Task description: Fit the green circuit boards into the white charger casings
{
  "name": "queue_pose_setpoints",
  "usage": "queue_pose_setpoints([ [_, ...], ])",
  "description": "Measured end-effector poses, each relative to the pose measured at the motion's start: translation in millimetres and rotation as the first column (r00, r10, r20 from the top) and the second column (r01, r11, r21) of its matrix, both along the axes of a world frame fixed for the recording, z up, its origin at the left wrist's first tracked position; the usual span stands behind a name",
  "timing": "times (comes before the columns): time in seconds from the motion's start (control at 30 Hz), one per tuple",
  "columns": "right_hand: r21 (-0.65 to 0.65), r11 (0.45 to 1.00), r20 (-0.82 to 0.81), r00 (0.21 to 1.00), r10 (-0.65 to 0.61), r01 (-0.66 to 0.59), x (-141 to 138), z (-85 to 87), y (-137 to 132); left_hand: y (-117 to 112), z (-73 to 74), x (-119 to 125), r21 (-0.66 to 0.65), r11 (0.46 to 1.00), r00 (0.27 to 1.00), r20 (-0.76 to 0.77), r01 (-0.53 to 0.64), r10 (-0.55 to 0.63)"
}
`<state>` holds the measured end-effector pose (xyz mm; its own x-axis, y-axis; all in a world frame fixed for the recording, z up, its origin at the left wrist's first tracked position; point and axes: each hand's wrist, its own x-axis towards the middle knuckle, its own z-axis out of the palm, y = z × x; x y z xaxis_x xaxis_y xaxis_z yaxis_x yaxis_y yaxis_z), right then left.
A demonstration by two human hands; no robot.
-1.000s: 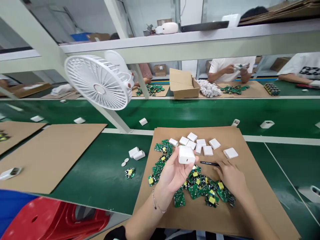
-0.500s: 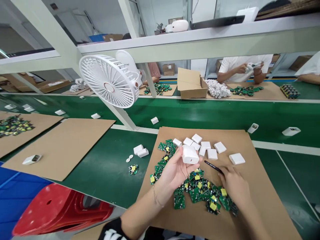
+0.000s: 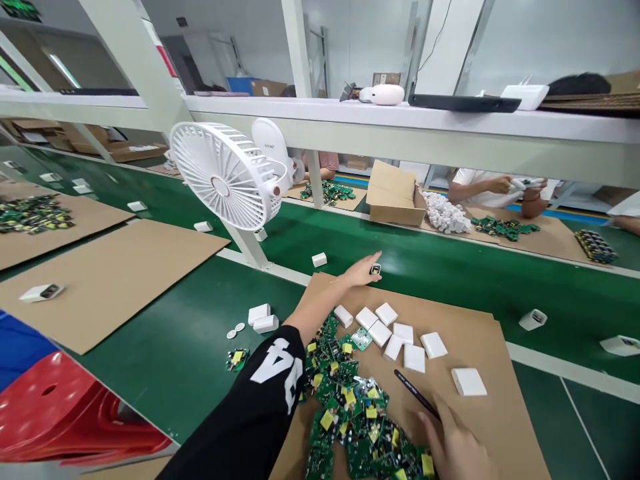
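My left hand [image 3: 361, 272] reaches out over the green conveyor just beyond the cardboard mat. Between its thumb and fingers is a white charger housing [image 3: 375, 269], its open end showing yellow and dark parts inside. Low on the right, my right hand [image 3: 457, 443] is closed around a slim black tool [image 3: 416, 392] with pale lettering; the tool's far end is hidden by the hand. Several white charger housings [image 3: 415, 358] lie on the cardboard mat [image 3: 510, 407]. Beside them spreads a heap of green circuit boards [image 3: 350, 400] with yellow components.
A white fan [image 3: 225, 177] is mounted on the frame post at left. More housings lie on the green conveyor [image 3: 450, 267]. Two housings [image 3: 265, 324] and a loose circuit board [image 3: 237, 359] lie left of the mat. A co-worker [image 3: 480, 187] sits across, beside an open carton [image 3: 397, 193].
My left hand has moved from above the mat, forward to the conveyor, with a white charger housing. My right hand stays by the boards with the black tool. The view has shifted.
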<state>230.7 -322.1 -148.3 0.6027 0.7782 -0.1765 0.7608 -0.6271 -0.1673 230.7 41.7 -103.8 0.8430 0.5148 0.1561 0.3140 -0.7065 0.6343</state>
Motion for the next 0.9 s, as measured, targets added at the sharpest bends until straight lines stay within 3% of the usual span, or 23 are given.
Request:
queue_pose_setpoints([
  [0.1, 0.064, 0.997, -0.05, 0.998, -0.048, 0.051, 2.6, 0.0, -6.7, 29.5, 3.4, -22.0, 0.043, 0.992, 0.989, -0.082, -0.122, 0.125],
  [0.2, 0.239, 0.971, 0.01, 0.999, -0.035, 0.032, -2.3, 10.0, -6.7, 60.6, 4.9, -50.8, 0.043, 0.949, 0.934, -0.168, -0.314, 0.316],
  [0.3, 0.33, 0.936, 0.015, 0.992, 0.122, -0.12, -12.4, 27.0, 10.9, 75.6, 2.5, -76.5, -0.014, 0.918, 0.891, -0.245, -0.396, 0.381],
  [0.4, 0.309, 0.913, -0.028, 0.957, 0.29, -0.267, -23.9, 40.9, 48.1, 69.0, 7.0, -93.3, -0.077, 0.911, 0.896, -0.229, -0.406, 0.38],
  [0.5, 0.321, 0.889, -0.022, 0.936, 0.351, -0.325, -34.1, 42.4, 90.5, 42.8, 20.6, -112.9, -0.132, 0.919, 0.927, -0.119, -0.371, 0.357],
  [0.6, 0.352, 0.86, 0.026, 0.922, 0.386, -0.37, -41.4, 35.9, 116.2, -3.1, 31.6, -150.1, -0.211, 0.935, 0.95, 0.061, -0.286, 0.305],
  [0.67, 0.382, 0.833, 0.082, 0.912, 0.402, -0.401, -44.3, 33.5, 118.0, -42.0, 30.9, -182.7, -0.3, 0.931, 0.948, 0.173, -0.208, 0.267],
  [0.77, 0.47, 0.76, 0.212, 0.893, 0.396, -0.449, -48.4, 38.4, 102.9, -104.1, 17.3, -226.3, -0.461, 0.885, 0.937, 0.275, -0.07, 0.217],
  [0.8, 0.505, 0.728, 0.266, 0.886, 0.38, -0.464, -51.0, 42.0, 95.5, -124.0, 11.7, -236.2, -0.544, 0.839, 0.928, 0.313, 0.002, 0.201],
  [0.83, 0.538, 0.693, 0.32, 0.877, 0.358, -0.48, -54.9, 45.9, 87.9, -142.8, 6.9, -243.3, -0.713, 0.691, 0.893, 0.381, 0.12, 0.239],
  [0.9, 0.592, 0.618, 0.417, 0.853, 0.314, -0.517, -66.7, 53.4, 72.9, -175.6, 1.9, -250.1, -0.878, 0.355, 0.844, 0.435, 0.321, 0.313],
])
